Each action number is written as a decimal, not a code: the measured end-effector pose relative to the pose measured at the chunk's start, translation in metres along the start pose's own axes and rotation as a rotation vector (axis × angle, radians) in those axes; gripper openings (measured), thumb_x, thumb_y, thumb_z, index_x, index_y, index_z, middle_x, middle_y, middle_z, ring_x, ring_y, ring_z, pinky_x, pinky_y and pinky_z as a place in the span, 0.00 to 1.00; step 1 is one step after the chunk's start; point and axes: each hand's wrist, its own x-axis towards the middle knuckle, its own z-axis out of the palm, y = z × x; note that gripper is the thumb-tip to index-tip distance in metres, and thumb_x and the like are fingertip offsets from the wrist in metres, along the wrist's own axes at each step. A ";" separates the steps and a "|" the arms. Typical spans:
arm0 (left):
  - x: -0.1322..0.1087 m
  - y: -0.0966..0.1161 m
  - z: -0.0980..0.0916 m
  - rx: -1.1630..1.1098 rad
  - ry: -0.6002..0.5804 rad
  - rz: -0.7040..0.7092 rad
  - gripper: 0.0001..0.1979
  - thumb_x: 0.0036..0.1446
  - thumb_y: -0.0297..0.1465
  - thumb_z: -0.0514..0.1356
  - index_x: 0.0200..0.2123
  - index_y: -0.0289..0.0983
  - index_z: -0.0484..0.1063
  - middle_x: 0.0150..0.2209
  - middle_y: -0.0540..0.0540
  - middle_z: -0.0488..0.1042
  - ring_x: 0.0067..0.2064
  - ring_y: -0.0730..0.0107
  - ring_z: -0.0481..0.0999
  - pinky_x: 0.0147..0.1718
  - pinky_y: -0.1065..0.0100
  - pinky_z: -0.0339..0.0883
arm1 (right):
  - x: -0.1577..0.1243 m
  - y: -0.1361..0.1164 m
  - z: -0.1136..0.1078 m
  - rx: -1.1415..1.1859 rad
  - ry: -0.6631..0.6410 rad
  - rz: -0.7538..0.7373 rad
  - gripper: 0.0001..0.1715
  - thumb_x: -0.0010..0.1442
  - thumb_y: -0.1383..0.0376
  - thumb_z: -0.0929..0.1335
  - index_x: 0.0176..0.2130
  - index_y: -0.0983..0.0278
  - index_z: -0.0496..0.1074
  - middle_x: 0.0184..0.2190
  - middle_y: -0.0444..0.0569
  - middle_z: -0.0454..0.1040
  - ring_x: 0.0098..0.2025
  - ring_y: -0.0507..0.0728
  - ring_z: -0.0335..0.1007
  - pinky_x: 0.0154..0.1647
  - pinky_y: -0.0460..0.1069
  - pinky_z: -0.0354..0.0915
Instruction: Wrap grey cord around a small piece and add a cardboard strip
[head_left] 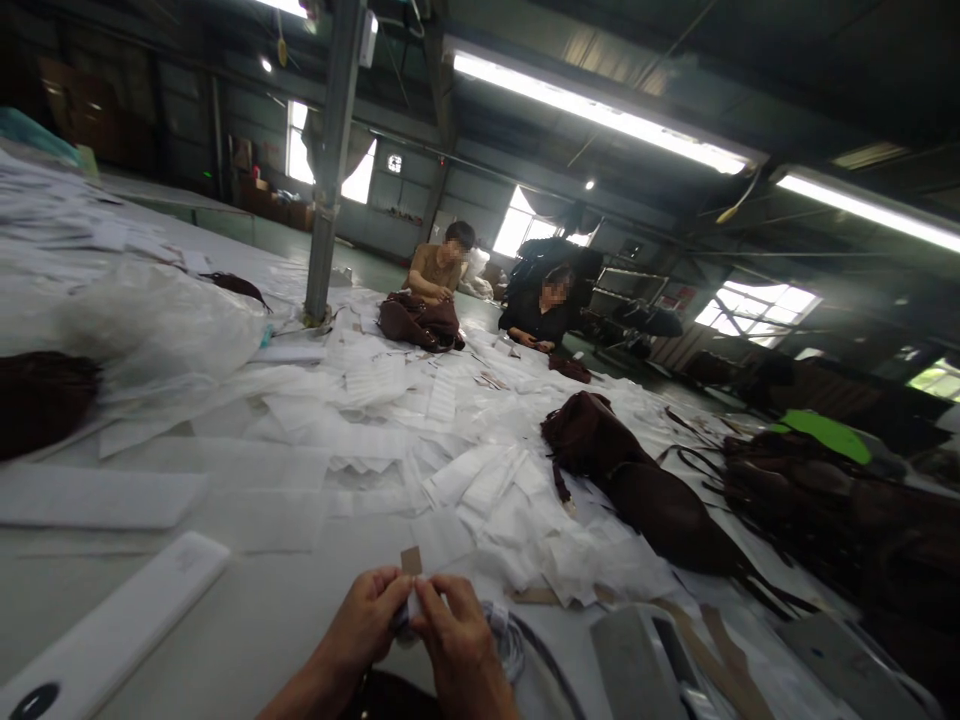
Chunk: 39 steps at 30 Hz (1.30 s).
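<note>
My left hand [367, 612] and my right hand [459, 640] meet at the bottom middle of the view, fingertips pinched together. Between them stands a small tan card [411, 561], its upper end sticking up. A small white piece [415, 604] shows below it at the right fingertips. Something greyish lies under the fingers, mostly hidden. Beneath my hands, at the lower edge, is a dark brown item [394, 697], largely out of sight. Close to my right hand lies a coil of grey cord [508, 642].
White wrapping sheets [480, 480] cover much of the table. Dark brown bags [637, 480] lie at the right. A grey box-like device [645, 660] sits right of my hands, a white foam strip [120, 620] left. Two people [439, 265] work across the table near a post [330, 170].
</note>
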 end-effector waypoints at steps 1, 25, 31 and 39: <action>0.000 -0.002 -0.001 0.011 0.013 0.005 0.21 0.42 0.50 0.60 0.20 0.37 0.63 0.15 0.56 0.60 0.17 0.79 0.56 0.17 0.74 0.50 | 0.000 0.001 0.000 -0.034 -0.015 -0.013 0.17 0.64 0.68 0.62 0.53 0.60 0.65 0.40 0.51 0.71 0.42 0.57 0.68 0.44 0.50 0.67; 0.006 -0.023 -0.008 0.443 0.110 0.080 0.17 0.52 0.42 0.51 0.20 0.37 0.65 0.19 0.52 0.64 0.25 0.67 0.64 0.28 0.67 0.55 | 0.028 0.002 -0.013 -0.237 -0.522 -0.101 0.18 0.52 0.58 0.71 0.40 0.65 0.66 0.36 0.49 0.70 0.39 0.59 0.65 0.45 0.52 0.65; 0.004 -0.022 -0.006 0.443 0.061 0.034 0.17 0.50 0.43 0.51 0.18 0.37 0.64 0.18 0.52 0.62 0.24 0.67 0.63 0.26 0.67 0.54 | 0.025 0.005 -0.014 -0.195 -0.557 -0.025 0.20 0.48 0.59 0.73 0.37 0.64 0.64 0.35 0.47 0.70 0.37 0.57 0.65 0.41 0.49 0.65; 0.006 -0.022 -0.007 0.335 0.061 -0.022 0.16 0.43 0.43 0.53 0.16 0.37 0.63 0.16 0.53 0.60 0.22 0.72 0.59 0.23 0.69 0.52 | 0.029 0.002 -0.016 -0.227 -0.555 -0.122 0.17 0.50 0.58 0.71 0.36 0.64 0.65 0.33 0.47 0.69 0.36 0.57 0.64 0.39 0.49 0.63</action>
